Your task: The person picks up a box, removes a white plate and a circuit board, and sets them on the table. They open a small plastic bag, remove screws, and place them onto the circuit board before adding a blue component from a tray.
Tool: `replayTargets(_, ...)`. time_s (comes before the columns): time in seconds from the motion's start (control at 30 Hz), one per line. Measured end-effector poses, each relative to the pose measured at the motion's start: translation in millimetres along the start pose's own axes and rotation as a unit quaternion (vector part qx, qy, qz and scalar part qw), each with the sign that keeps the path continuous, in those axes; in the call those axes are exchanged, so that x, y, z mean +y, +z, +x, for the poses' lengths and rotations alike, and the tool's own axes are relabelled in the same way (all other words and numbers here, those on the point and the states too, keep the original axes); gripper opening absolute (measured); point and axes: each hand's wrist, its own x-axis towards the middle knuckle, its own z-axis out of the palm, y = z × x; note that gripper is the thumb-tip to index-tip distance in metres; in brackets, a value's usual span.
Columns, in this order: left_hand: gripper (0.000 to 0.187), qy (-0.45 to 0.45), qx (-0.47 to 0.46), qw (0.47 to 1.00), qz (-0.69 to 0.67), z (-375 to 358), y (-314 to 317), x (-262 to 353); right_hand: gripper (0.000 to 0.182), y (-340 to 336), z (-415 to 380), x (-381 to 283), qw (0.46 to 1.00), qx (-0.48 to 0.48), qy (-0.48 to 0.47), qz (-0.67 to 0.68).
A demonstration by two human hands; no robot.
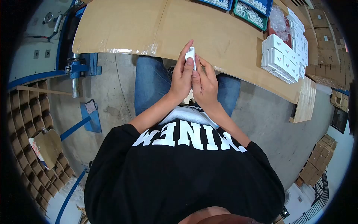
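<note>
Both my hands are raised together just past the near edge of the cardboard-covered table, above my lap. Between them is a small white rectangular piece, its upper end showing above the thumbs. My left hand holds it from the left, thumb on its face and fingers behind. From the other side, my right hand closes on its lower part with thumb and fingers. The piece's lower end is hidden by my fingers, and its exact kind cannot be made out.
Blue trays and a green tray of small white parts stand at the far right. Stacked white boxes sit near the table's right end, beside clear plastic bags. Left stands a blue metal frame; cardboard dividers lie below.
</note>
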Motion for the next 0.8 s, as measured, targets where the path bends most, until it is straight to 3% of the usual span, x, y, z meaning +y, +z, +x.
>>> replayTargets(0.17, 0.06, -0.004, -0.007, 1.0, 0.011, -3, 1, 3, 0.036, 0, 0, 1, 0.999, 0.018, -0.034, -0.017)
replayTargets(0.27, 0.059, 0.044, 0.003, 0.998, 0.048, -3, 2, -1, 0.036, 3, -1, 2, 0.999, 0.029, -0.037, -0.017)
replayTargets(0.5, 0.051, 0.051, 0.011, 0.998, 0.02, -4, 0, -5, 0.035, 7, -1, 1, 0.998, 0.038, -0.044, -0.011)
replayTargets(0.67, 0.05, 0.044, 0.015, 0.999, 0.008, -5, -4, -8, 0.035, 5, -1, -3, 0.999, 0.039, -0.025, 0.008)
replayTargets(0.8, 0.054, 0.087, 0.016, 0.993, 0.074, 2, -9, -13, 0.035, 3, 2, -1, 0.999, 0.031, -0.001, 0.024)
